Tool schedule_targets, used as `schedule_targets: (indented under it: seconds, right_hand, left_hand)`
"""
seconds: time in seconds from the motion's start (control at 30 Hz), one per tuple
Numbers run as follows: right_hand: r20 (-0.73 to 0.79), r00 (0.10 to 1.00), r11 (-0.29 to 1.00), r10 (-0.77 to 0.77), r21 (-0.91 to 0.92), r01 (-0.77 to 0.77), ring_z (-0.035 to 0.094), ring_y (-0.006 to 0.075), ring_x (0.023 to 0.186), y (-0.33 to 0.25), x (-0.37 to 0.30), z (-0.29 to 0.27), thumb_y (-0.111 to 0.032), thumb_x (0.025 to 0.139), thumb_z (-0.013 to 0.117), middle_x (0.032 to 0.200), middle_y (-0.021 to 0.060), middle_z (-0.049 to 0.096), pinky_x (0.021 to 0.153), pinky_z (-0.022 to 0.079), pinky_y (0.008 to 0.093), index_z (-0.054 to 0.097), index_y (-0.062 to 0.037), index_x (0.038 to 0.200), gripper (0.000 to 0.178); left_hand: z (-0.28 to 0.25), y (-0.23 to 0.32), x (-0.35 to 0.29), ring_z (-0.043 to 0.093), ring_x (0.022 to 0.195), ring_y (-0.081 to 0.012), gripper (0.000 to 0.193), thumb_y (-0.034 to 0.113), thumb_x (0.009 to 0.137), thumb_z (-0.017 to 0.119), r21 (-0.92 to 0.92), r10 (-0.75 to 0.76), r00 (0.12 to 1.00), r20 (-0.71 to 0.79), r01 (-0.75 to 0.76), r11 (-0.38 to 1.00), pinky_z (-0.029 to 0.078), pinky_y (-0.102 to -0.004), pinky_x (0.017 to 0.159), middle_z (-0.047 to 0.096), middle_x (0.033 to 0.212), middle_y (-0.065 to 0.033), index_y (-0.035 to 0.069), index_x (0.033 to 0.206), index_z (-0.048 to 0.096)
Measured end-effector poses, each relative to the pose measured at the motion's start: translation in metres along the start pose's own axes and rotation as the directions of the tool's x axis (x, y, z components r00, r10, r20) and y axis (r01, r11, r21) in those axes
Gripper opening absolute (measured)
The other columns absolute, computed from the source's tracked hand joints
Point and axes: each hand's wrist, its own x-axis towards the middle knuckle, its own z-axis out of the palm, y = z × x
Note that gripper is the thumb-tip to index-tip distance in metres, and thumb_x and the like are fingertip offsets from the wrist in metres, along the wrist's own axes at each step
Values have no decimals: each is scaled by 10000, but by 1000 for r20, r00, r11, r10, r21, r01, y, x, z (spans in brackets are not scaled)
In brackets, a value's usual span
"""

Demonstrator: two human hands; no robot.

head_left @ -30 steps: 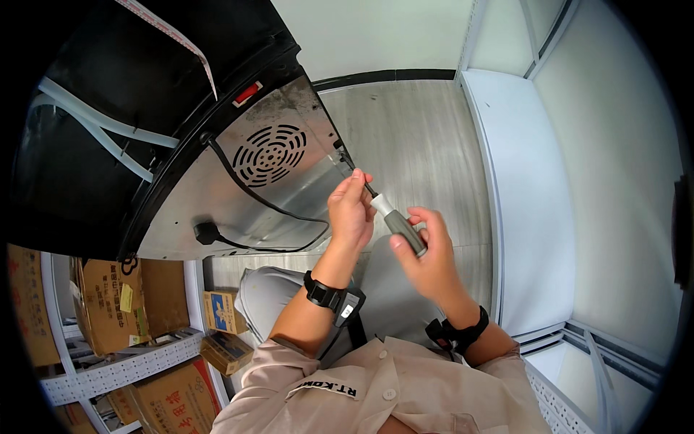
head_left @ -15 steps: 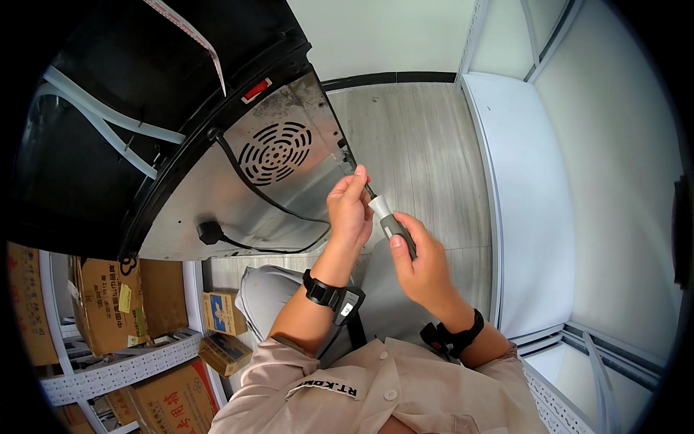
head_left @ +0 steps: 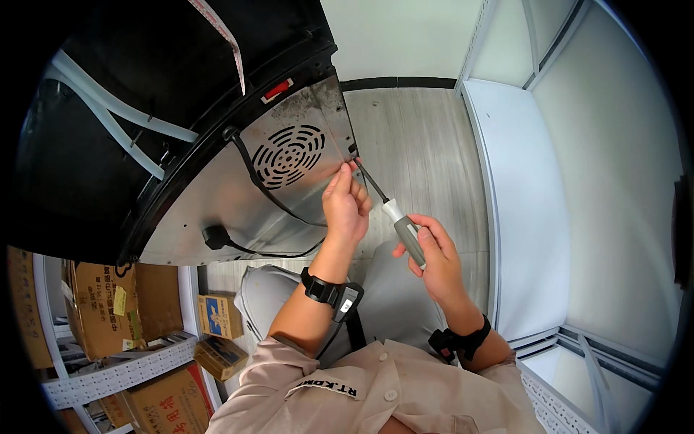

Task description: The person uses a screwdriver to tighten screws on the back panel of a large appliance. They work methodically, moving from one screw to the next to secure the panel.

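Note:
My right hand point(head_left: 439, 257) grips the grey and white handle of a screwdriver point(head_left: 409, 239). Its dark shaft slants up and left to the right edge of a silver metal panel point(head_left: 224, 192) on a black appliance. Beside the tip, my left hand point(head_left: 347, 206) is closed in a pinch at that edge; what its fingertips hold, if anything, is hidden. A round slotted vent point(head_left: 289, 157) lies left of the fingers. A black power cord point(head_left: 271, 195) runs down across the panel, and a black plug point(head_left: 215, 236) rests against its lower part.
The black appliance body point(head_left: 195, 65) fills the upper left, with a red switch point(head_left: 277, 90) and pale hoses point(head_left: 123, 108). Cardboard boxes point(head_left: 159, 296) sit on white shelving point(head_left: 116, 376) at lower left. A white shelf point(head_left: 517, 210) stands on the right, beyond the wood-look floor point(head_left: 419, 137).
The appliance appears shifted right in view. My right hand and the screwdriver handle have moved down and right, and more of the shaft shows. My left hand keeps its pinch.

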Motion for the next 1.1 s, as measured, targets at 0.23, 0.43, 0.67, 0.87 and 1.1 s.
schedule_targets:
  seconds: [0.23, 0.43, 0.67, 0.87, 1.1]
  right_hand:
    - [26, 1000, 1000, 14, -11, -14, 444, 36, 579, 2, -3, 4, -247, 1044, 411, 812, 51, 657, 514, 367, 210, 486, -67, 1281, 307]
    - [8, 900, 739, -436, -567, 364, 570, 130, 719, 10, 2, 0, -183, 874, 687, 809, 80, 651, 706, 461, 278, 539, -24, 1219, 408]
    - [-89, 935, 867, -343, -414, 279, 578, 136, 658, 10, 6, -1, -180, 882, 678, 829, 100, 660, 602, 472, 280, 588, 4, 1174, 356]
    - [-51, 998, 996, -41, -83, 37, 567, 123, 582, -5, 9, -4, -198, 990, 524, 863, 130, 674, 498, 415, 236, 562, 6, 1214, 306]
    - [13, 998, 995, 69, 76, -70, 555, 121, 564, -6, 10, -12, -222, 1007, 501, 875, 142, 681, 489, 408, 243, 541, 1, 1229, 318]
  left_hand:
    - [0, -6, 3, 233, 463, -57, 240, 298, 1020, 525, 15, 33, 998, -45, -33, 999, 203, -235, 408, 257, 575, 68, 68, 1022, 594]
    - [5, -5, 1, 203, 486, -57, 239, 324, 1016, 529, -6, -37, 999, -20, 37, 999, 184, -236, 430, 228, 582, 78, 93, 1016, 594]
    - [2, -7, 3, 211, 473, -54, 257, 318, 1022, 521, -51, -30, 1000, -3, 30, 998, 192, -233, 421, 233, 576, 76, 70, 1029, 588]
    - [6, -6, -2, 204, 494, -57, 299, 320, 1035, 483, -40, -62, 998, 11, 62, 997, 190, -236, 435, 230, 585, 75, 48, 1092, 594]
    - [1, -6, 9, 209, 484, -57, 240, 216, 1030, 460, -74, -59, 995, 75, 65, 995, 190, -237, 429, 240, 579, 74, 27, 1112, 583]
